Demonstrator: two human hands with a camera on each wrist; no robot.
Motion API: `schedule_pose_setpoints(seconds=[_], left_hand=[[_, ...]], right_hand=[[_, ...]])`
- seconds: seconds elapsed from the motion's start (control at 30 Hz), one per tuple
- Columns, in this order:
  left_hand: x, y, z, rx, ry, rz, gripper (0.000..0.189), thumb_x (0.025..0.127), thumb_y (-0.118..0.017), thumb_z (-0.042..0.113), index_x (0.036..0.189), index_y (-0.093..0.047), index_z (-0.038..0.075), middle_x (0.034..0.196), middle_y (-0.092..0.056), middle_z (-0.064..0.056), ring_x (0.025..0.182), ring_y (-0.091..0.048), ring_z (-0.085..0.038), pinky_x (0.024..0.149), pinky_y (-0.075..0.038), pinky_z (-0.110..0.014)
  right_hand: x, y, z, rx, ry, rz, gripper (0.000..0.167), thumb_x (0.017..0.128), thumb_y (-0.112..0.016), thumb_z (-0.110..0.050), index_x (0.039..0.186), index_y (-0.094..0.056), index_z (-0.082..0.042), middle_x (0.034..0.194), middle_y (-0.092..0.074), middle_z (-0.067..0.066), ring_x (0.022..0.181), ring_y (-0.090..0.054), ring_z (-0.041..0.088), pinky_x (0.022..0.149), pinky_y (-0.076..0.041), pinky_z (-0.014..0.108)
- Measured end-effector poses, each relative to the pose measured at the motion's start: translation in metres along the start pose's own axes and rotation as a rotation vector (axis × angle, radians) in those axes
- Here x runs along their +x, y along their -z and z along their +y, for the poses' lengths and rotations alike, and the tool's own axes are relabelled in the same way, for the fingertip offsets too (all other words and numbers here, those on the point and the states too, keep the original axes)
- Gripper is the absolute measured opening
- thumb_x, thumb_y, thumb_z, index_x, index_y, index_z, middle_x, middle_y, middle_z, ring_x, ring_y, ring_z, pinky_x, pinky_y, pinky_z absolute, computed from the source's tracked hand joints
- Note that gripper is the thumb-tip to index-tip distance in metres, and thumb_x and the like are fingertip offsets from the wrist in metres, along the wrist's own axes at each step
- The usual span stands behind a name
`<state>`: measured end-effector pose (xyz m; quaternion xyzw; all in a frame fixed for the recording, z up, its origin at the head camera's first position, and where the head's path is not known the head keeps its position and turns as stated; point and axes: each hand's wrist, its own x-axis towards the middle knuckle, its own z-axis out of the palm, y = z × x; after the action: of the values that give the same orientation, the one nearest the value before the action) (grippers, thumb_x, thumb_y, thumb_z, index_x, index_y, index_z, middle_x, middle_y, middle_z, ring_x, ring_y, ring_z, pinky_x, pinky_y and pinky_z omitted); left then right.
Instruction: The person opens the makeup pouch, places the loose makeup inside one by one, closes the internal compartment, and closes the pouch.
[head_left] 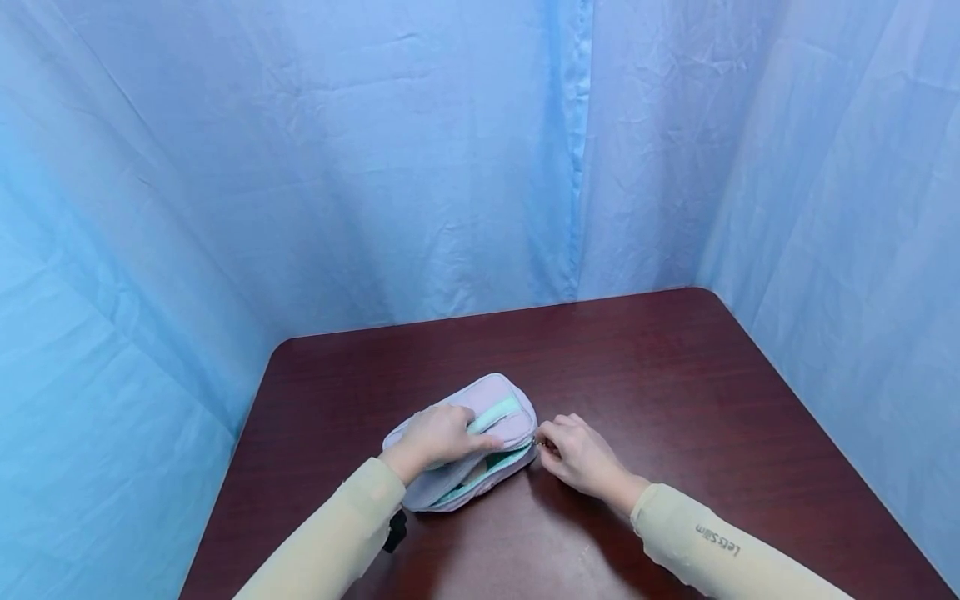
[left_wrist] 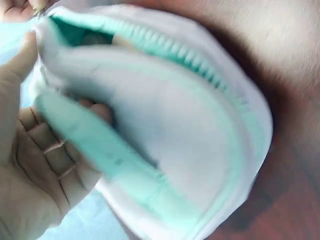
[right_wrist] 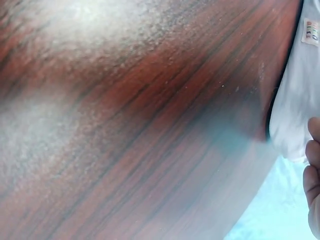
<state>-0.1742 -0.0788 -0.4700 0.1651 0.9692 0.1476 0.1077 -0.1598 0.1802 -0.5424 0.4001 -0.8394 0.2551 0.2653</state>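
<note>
A pale lilac zippered pouch [head_left: 495,392] with mint trim lies on the table, its zipper partly undone. Through the gap shows the mint inside, with something tan within that is too small to make out. My left hand [head_left: 438,435] grips the pouch from above. In the left wrist view its fingers pass under the mint handle strap [left_wrist: 107,145], while the thumb presses near the zipper edge. At the pouch's right corner my right hand [head_left: 581,454] pinches the zipper pull [head_left: 538,442], mostly hidden by the fingers. Only fingertips [right_wrist: 313,152] of that hand show in the right wrist view.
The dark red wood-grain table [head_left: 637,358] has rounded far corners. Light blue curtains [head_left: 450,167] hang behind it and along both sides. A black piece [head_left: 395,531] shows beside the left forearm. A small label [right_wrist: 311,32] is on the pouch's side.
</note>
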Motion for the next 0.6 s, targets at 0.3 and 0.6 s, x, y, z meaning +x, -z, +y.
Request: schedule_pose_setpoints(seconds=[0.3, 0.6], left_hand=[[0.025, 0.028, -0.012, -0.009, 0.054, 0.026, 0.024, 0.105, -0.058, 0.038, 0.099, -0.068, 0.017, 0.083, -0.063, 0.001, 0.069, -0.058, -0.014, 0.062, -0.050, -0.035], [0.046, 0.037, -0.015, -0.059, 0.102, -0.095, 0.035, 0.102, -0.064, 0.034, 0.127, -0.069, 0.009, 0.123, -0.068, -0.010, 0.109, -0.065, -0.025, 0.091, -0.056, -0.046]], right_hand=[[0.001, 0.004, 0.005, -0.010, -0.029, -0.001, 0.020, 0.071, -0.076, -0.003, 0.083, -0.064, -0.014, 0.071, -0.053, -0.008, 0.065, -0.047, 0.007, 0.062, -0.042, 0.026], [0.002, 0.007, 0.005, -0.013, -0.037, -0.023, 0.023, 0.071, -0.077, -0.001, 0.082, -0.063, -0.016, 0.071, -0.051, -0.009, 0.067, -0.045, 0.007, 0.062, -0.041, 0.026]])
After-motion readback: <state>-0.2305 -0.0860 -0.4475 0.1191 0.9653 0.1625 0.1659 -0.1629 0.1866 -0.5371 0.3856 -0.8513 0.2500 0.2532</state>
